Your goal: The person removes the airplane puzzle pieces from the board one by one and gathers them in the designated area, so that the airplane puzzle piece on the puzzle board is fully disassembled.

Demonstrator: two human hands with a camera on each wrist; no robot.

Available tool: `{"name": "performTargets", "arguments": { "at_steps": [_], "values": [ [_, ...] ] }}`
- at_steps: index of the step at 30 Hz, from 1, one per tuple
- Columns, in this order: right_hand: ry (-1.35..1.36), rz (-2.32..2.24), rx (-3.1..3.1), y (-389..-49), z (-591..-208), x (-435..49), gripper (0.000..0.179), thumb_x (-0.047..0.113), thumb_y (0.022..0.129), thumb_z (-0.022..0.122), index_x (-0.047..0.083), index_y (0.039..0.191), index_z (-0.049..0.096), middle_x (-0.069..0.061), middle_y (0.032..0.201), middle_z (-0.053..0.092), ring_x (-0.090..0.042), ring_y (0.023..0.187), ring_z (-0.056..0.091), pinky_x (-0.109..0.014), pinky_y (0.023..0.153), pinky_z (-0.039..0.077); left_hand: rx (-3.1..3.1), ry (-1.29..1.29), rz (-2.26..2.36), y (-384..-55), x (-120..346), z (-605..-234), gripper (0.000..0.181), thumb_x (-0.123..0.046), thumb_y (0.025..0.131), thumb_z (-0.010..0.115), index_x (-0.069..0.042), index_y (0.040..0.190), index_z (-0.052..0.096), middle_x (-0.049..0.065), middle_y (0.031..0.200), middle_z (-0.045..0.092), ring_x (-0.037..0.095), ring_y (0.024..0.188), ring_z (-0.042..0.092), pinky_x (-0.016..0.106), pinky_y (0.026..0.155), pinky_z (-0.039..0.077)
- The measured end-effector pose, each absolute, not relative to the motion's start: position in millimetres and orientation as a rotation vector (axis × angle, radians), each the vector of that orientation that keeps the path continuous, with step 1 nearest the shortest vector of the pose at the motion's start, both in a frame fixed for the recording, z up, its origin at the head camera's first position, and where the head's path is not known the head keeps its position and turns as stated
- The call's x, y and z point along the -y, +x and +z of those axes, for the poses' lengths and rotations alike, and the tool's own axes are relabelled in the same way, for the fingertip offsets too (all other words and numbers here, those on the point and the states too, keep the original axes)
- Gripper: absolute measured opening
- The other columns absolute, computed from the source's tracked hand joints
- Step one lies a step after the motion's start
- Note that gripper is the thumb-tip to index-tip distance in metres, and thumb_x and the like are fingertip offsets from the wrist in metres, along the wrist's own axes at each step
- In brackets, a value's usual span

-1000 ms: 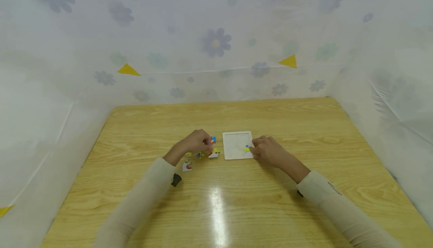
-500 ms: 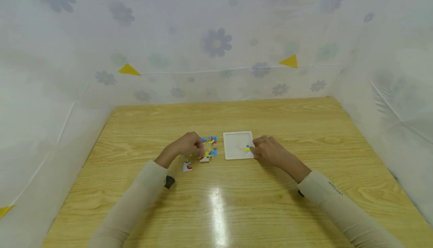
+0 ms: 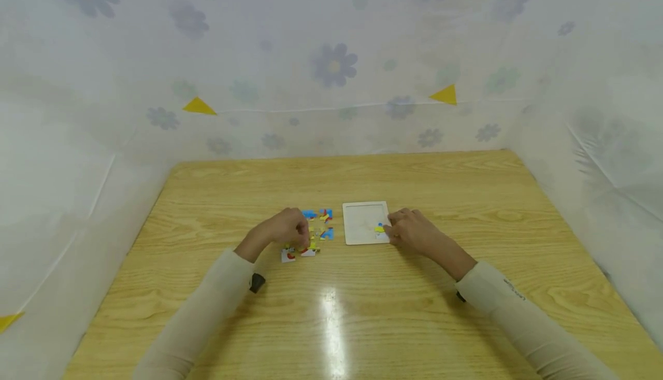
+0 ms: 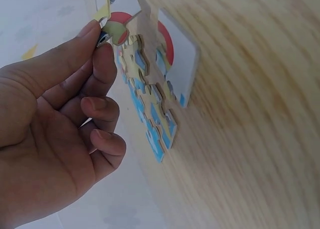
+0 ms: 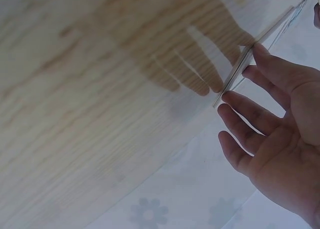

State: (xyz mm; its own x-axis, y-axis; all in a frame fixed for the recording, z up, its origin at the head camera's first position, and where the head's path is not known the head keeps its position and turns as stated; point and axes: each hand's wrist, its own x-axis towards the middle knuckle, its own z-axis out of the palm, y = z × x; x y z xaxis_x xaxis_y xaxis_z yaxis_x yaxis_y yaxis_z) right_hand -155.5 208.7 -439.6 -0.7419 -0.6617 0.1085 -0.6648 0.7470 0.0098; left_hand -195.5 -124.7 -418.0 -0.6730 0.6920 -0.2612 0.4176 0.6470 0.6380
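Between thumb and index finger, my left hand (image 3: pixel 286 228) pinches a jigsaw puzzle piece (image 4: pixel 117 32), white with red and yellow-green, low over the table. Around it lie several loose puzzle pieces (image 3: pixel 327 234) in blue, yellow and red, partly hidden by the hand. A white and red corner piece (image 4: pixel 183 54) lies nearest in the left wrist view. To the right is a square white puzzle tray (image 3: pixel 357 240), a yellow and white piece (image 3: pixel 380 228) in its lower right corner. My right hand (image 3: pixel 413 231) holds the tray's right edge, thumb beside that piece.
All of this rests on a wood-grain table (image 3: pixel 425 322). White flower-print sheeting (image 3: pixel 331 126) stands behind the table and along both sides, with yellow triangles (image 3: pixel 199 106) on it.
My left hand has drawn back left and slightly toward me with the pinched puzzle piece, uncovering more blue pieces near the tray. The right hand and tray have barely moved.
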Motion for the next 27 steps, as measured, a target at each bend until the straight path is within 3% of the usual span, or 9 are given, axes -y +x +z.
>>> {"name": "performTargets", "arguments": {
  "at_steps": [14,27],
  "values": [
    [1.093,0.047,2.814,-157.0,-442.0,-208.8,0.013,0.021,0.077,0.078,0.01,0.074,0.072,-0.004,0.082,0.059,-0.027,0.08,0.06,-0.04,0.063,0.047,-2.381,0.806,0.763,-189.7,124.6,-424.7,0.01,-0.006,0.082,0.071,-0.005,0.072,0.071,0.003,0.071,0.069,0.017,0.06,0.061,0.022,0.059,0.049],
    [1.087,0.075,2.81,-157.4,-442.1,-207.6,0.016,0.02,0.078,0.078,0.012,0.067,0.069,0.001,0.073,0.05,-0.021,0.07,0.053,-0.032,0.057,0.038,-2.451,0.801,0.694,-187.2,122.0,-427.7,0.016,-0.006,0.079,0.074,-0.005,0.063,0.07,0.003,0.064,0.068,0.009,0.05,0.052,0.02,0.054,0.046]
  ]
}}
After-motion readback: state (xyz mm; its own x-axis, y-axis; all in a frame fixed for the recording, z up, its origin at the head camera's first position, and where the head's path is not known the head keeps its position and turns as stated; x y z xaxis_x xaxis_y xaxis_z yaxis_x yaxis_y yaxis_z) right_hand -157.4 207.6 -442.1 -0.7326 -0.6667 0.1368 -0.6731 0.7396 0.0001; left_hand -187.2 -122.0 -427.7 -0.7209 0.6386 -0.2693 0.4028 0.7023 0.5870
